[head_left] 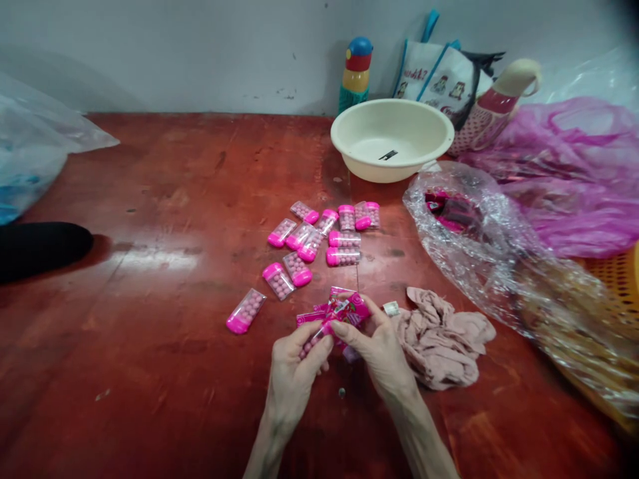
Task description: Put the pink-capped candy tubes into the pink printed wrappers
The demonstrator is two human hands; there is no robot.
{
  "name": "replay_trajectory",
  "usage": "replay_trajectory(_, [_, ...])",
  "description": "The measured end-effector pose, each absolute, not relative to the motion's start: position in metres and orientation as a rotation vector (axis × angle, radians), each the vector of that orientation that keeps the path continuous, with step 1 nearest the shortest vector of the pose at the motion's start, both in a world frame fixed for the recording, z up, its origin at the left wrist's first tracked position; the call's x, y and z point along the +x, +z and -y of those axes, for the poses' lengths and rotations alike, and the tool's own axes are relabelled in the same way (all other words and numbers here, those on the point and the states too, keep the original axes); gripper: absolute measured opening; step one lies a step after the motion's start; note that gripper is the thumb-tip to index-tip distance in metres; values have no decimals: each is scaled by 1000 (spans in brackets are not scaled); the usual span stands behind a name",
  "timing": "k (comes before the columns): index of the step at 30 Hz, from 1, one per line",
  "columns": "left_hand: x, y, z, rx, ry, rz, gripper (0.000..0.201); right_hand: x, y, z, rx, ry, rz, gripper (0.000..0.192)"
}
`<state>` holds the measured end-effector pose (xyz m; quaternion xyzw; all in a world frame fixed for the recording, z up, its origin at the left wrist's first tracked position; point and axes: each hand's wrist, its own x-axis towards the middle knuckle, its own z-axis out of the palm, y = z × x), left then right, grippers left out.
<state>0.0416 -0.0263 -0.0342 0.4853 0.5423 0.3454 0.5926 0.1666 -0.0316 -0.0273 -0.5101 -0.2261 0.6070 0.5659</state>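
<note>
Here, at lower centre, we're pinching a bead-filled container [309,346] in our left hand [293,366] and a printed pink wrapper [356,309] in our right hand [382,347].

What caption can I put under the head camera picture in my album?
Left hand and right hand hold a container of pink balls and printed wrapping over a reddish table.

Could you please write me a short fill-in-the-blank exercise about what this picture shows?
1. While the left hand holds a ball-filled container, the crumpled cloth lies beside the ____ hand.
2. The loose containers on the red table have ____ caps.
3. The upright bottle behind the cream basin is topped in ____.

Missing words: right; pink; blue.
</note>
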Motion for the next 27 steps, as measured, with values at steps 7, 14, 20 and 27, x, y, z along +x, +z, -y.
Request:
replay_trajectory(7, [43,-36,25,976,855,-1193,21,192,-24,35,-1359,1315,911,14])
replay_trajectory(14, [40,-33,23,887,829,-1112,14,180,-31,37,-1287,1366,627,14])
replay_trajectory(20, [35,-38,23,1054,747,-1164,13,185,-22,35,-1398,1059,1146,28])
replay_trajectory(27, [34,-44,27,1137,835,-1248,14,192,-14,35,-1400,1165,1411,9])
